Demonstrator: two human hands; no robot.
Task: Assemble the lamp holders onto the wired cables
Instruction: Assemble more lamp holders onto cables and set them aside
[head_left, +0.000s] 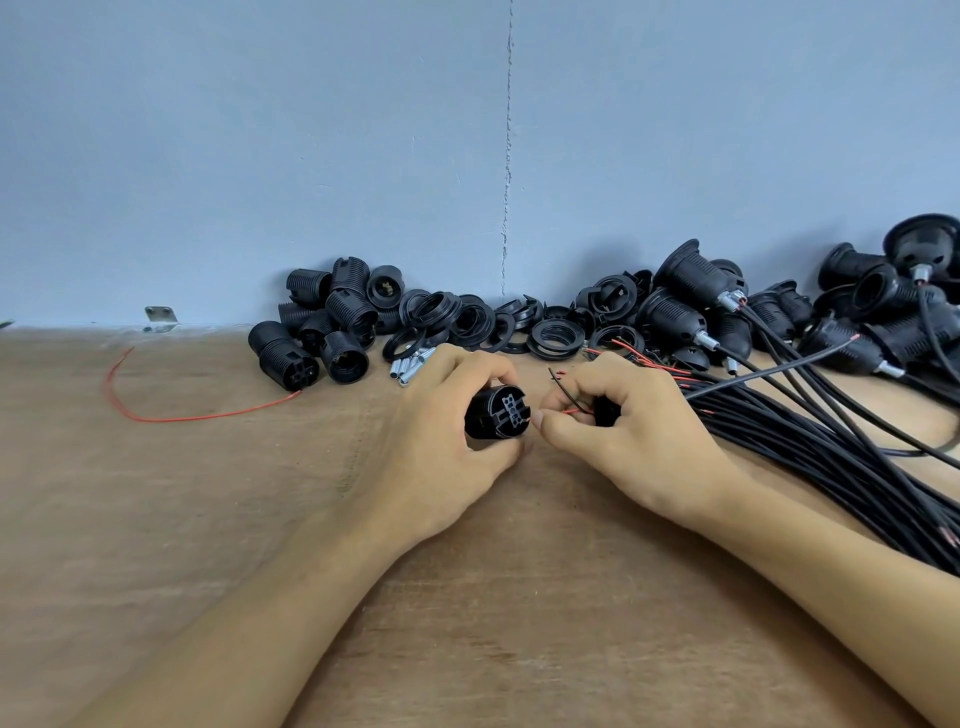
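Matt black plastic lamp holders on rough wooden table.

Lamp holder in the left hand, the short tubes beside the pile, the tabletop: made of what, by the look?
Lamp holder: likely moulded plastic, black and semi-matte, with crisp moulded ribs and slots on its end.
Short tubes: probably metal, with a bright silvery sheen and hollow ends.
Tabletop: looks like plywood or bare board, brown and matte, with streaky grain.
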